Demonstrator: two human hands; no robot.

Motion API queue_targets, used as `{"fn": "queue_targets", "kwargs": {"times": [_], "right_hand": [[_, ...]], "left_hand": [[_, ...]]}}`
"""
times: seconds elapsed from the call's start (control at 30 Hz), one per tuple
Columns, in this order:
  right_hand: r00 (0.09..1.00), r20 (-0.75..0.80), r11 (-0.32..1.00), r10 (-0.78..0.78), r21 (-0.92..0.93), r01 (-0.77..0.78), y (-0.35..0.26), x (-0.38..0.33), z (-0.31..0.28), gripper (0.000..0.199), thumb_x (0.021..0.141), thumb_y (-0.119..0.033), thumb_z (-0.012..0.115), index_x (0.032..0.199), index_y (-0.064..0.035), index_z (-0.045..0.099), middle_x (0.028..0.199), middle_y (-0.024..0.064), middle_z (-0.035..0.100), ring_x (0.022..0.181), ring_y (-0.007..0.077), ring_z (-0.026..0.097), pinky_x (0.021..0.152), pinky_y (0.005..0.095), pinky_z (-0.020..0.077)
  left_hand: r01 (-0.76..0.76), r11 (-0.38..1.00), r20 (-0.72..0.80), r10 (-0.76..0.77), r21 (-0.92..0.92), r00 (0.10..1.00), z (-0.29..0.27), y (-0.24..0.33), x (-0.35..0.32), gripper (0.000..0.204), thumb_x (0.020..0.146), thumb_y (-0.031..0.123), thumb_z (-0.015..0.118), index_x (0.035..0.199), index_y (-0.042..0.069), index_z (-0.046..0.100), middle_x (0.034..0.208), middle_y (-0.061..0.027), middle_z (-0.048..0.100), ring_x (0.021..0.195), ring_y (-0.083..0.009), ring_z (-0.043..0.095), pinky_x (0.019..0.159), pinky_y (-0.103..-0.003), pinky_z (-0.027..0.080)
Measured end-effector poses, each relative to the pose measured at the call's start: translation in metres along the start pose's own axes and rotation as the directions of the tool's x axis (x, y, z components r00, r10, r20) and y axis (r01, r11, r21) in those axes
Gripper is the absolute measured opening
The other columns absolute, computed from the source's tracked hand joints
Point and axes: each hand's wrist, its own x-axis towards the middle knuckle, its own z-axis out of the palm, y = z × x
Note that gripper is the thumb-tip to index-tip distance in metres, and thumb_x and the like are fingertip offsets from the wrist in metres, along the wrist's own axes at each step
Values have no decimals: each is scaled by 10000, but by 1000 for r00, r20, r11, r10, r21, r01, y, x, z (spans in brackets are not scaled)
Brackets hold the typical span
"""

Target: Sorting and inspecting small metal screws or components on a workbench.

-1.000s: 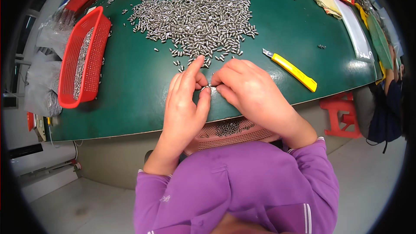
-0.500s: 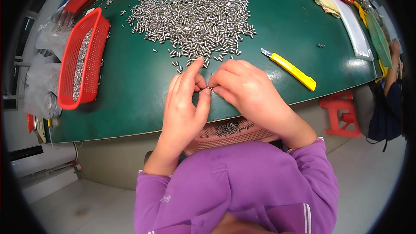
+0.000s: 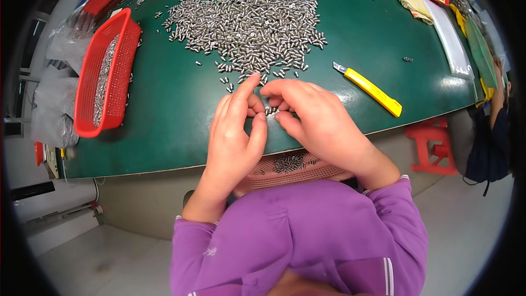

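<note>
Now, the left hand (image 3: 233, 126): centre of the frame, thumb and fingers curled close to the pieces; whether it pinches one I cannot tell.
Right hand (image 3: 323, 111): just right of centre, thumb and forefinger parted, nothing seen clamped between them.
Small metal pieces (image 3: 270, 111): a little cluster between the two hands at mid-frame; being small and smooth, they could slip or roll if nudged unevenly.
Large pile (image 3: 257, 16): upper centre, its loose lower fringe just beyond the fingertips; a stray knuckle could mix fringe pieces into the cluster.
Yellow cutter (image 3: 372, 91): right of centre, blade bared and pointing up-left; a wide sweep of the right hand might meet its edge.
Pink basket (image 3: 296, 174): lower centre, below the table edge, more pieces inside; a dropped piece could land there or miss it.
Red basket (image 3: 121, 71): left side, part-filled, well apart from the hands, so a knock seems unlikely.
</note>
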Motion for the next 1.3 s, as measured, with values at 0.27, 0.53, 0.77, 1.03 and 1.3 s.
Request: {"fn": "queue_targets", "kwargs": {"times": [0.27, 0.53, 0.77, 1.03, 1.3], "right_hand": [[995, 46, 996, 88, 3, -88, 1, 3, 4, 355, 827, 17, 701, 1163, -38, 602, 1015, 100, 695, 891, 238, 699, 772, 363, 574], [1000, -16, 1000, 7, -5, -7, 2, 1, 13, 386, 796, 41, 710, 1158, -26, 597, 963, 84, 675, 865, 230, 681, 762, 371, 567], [1000, -15, 1000, -18, 9, 18, 1, 2, 12, 441, 788, 43, 711, 1205, -33, 588, 971, 80, 671, 889, 226, 675, 773, 371, 563], [999, 16, 999, -48, 24, 48, 2, -1, 12, 437, 794, 10, 689, 1208, -31, 554, 1050, 112, 650, 953, 306, 644, 844, 440, 507], [999, 0, 999, -38, 8, 38, 3, 2, 12, 491, 798, -12, 765, 1254, -63, 591, 977, 82, 676, 883, 244, 669, 766, 375, 556]], "left_hand": [[43, 999, -17, -43, -22, 999, 2, -3, -2, 621, 833, -80, 653, 1430, -7, 495, 870, -81, 618, 834, -232, 595, 799, -370, 515], [41, 998, -15, -41, -39, 999, 1, -1, -2, 637, 821, -93, 655, 1433, 7, 507, 863, -78, 617, 841, -229, 594, 794, -369, 521], [8, 999, -46, -7, 43, 999, 0, 4, -6, 639, 818, -90, 659, 1432, 43, 540, 871, -66, 632, 848, -224, 594, 797, -358, 519], [-23, 997, -88, 29, 73, 996, 1, 2, -10, 667, 818, -96, 639, 1461, 31, 514, 875, -64, 634, 838, -222, 597, 794, -356, 517], [-18, 997, -77, 23, 70, 997, 0, 1, -9, 685, 814, -101, 583, 1482, -29, 451, 902, -95, 631, 861, -230, 593, 803, -367, 521]]}}
